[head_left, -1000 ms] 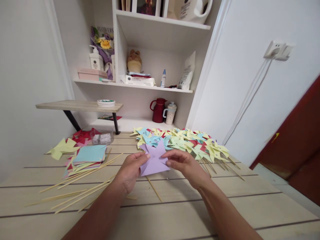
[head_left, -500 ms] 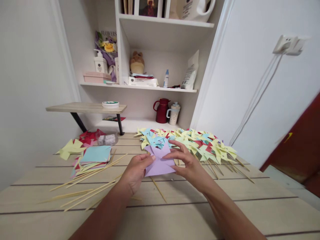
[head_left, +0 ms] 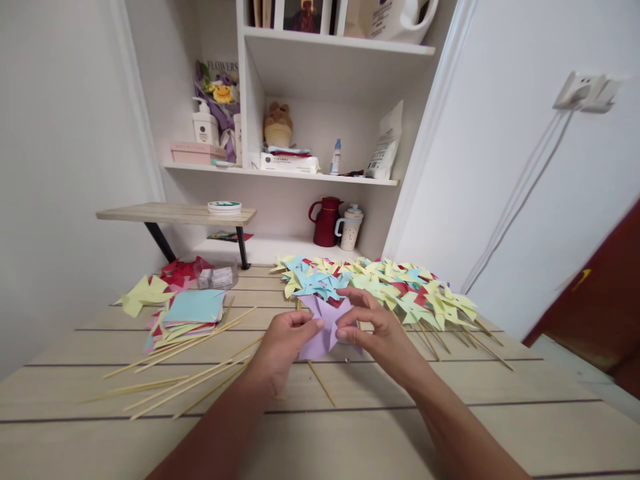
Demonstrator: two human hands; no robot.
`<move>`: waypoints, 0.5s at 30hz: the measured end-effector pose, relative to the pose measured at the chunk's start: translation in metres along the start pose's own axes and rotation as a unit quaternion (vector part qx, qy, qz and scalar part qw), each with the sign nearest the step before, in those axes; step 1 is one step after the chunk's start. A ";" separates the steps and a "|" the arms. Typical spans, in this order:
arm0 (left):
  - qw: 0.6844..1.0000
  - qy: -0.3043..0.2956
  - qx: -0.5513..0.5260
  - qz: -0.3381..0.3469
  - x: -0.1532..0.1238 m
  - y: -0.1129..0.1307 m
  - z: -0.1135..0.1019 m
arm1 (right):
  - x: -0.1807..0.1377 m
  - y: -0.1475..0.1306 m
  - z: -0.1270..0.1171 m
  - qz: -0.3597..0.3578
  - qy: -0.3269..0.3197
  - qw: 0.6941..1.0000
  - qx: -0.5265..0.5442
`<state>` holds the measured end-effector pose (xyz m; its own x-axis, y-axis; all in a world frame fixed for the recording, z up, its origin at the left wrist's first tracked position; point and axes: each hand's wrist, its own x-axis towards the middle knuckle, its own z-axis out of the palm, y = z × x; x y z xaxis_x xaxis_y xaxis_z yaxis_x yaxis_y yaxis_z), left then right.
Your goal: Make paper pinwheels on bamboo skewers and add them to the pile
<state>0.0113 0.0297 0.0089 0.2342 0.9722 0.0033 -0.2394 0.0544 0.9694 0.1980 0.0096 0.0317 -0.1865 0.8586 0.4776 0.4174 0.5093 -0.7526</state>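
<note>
Both my hands hold a lilac paper pinwheel just above the wooden table. My left hand pinches its left side, thumb on top. My right hand grips its right side, with fingers curled over the folded flaps near the middle. A thin wooden stick runs from under the paper toward me. Just beyond my hands lies a heap of finished pinwheels in yellow, green, blue and red, on sticks.
Left of my hands lie a stack of coloured paper squares and several loose sticks. Yellow and red paper scraps sit farther left. Behind stand white shelves, a small raised shelf, a red jug and a mug.
My right hand's fingers have moved inward and folded over the pinwheel's middle, and the paper now looks more bunched. The view shifted slightly left.
</note>
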 end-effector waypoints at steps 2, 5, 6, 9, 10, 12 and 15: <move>1.000 0.004 0.010 0.004 -0.002 0.002 0.003 | 0.001 0.000 0.001 0.007 0.006 1.000 -0.015; 1.000 0.006 0.015 0.002 -0.002 0.003 0.005 | 0.001 0.003 0.001 0.008 0.023 0.999 -0.028; 1.000 0.013 0.015 0.000 -0.002 0.002 0.004 | 0.001 0.004 0.001 0.007 0.039 0.999 -0.030; 0.998 0.057 0.001 -0.009 0.003 -0.002 0.000 | -0.001 0.003 -0.002 -0.023 0.120 0.991 -0.047; 0.997 0.073 -0.010 -0.010 0.004 -0.004 -0.002 | -0.002 0.002 -0.003 -0.045 0.146 0.987 -0.058; 0.995 0.095 -0.042 -0.007 0.007 -0.005 -0.005 | -0.005 0.000 -0.003 -0.098 0.163 0.978 -0.087; 0.990 0.118 -0.082 0.006 0.008 -0.004 -0.006 | -0.009 -0.002 0.006 -0.162 0.129 0.968 -0.145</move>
<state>0.0083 0.0385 0.0034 0.0083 0.9981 -0.0615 -0.3956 0.0598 0.9165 0.1934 0.0013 0.0264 -0.1371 0.5954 0.7917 0.6135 0.6785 -0.4040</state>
